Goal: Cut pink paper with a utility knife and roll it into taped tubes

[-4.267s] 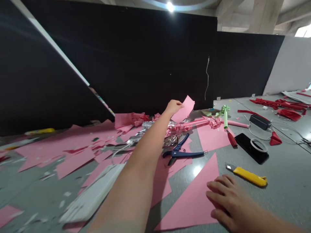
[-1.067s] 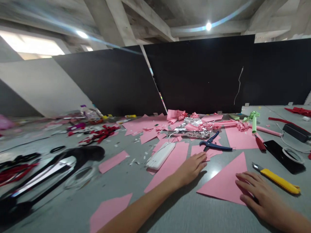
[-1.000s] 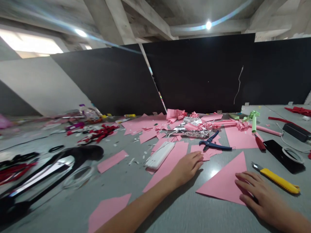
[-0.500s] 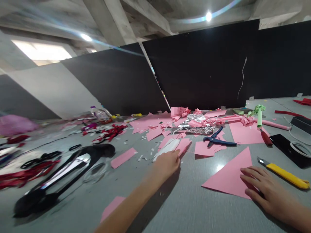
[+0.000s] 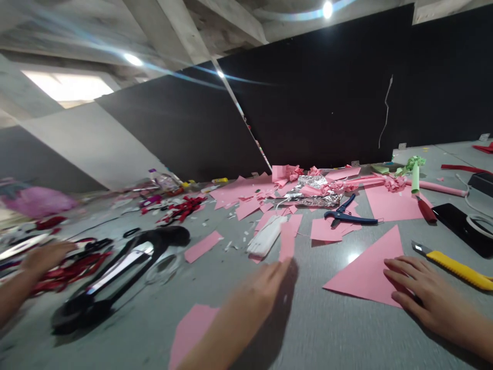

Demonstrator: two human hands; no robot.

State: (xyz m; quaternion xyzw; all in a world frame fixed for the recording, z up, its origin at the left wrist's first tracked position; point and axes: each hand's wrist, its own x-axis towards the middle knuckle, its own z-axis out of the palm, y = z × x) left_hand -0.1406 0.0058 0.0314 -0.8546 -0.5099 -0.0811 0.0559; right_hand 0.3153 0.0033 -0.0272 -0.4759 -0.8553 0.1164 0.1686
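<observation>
My left hand (image 5: pixel 256 295), blurred, is closed with a narrow pink paper strip (image 5: pixel 287 241) pinched at its fingertips. Just beyond it lies a white power strip-like block (image 5: pixel 266 236) on pink scraps. My right hand (image 5: pixel 419 290) is flat with its fingers spread, pressing on the right edge of a triangular pink paper sheet (image 5: pixel 365 272). A yellow utility knife (image 5: pixel 458 266) with its blade end toward the left lies beside that hand. Behind the triangle is a blue-handled cutter (image 5: pixel 348 217) near smaller pink pieces.
Another person's hand (image 5: pixel 46 257) reaches over red and black ribbons at left. A black stapler-like tool (image 5: pixel 115 277) lies nearby. Crumpled foil (image 5: pixel 319 198), a red-handled tool (image 5: pixel 427 210), a black phone (image 5: pixel 462 226) and a tape roll (image 5: pixel 479 225) are spread out. A black panel (image 5: pixel 327 103) stands behind.
My left hand has drawn back toward me from beside the white block, bringing the pink strip with it. Another person's hand has appeared at left. My right hand stays on the triangular sheet.
</observation>
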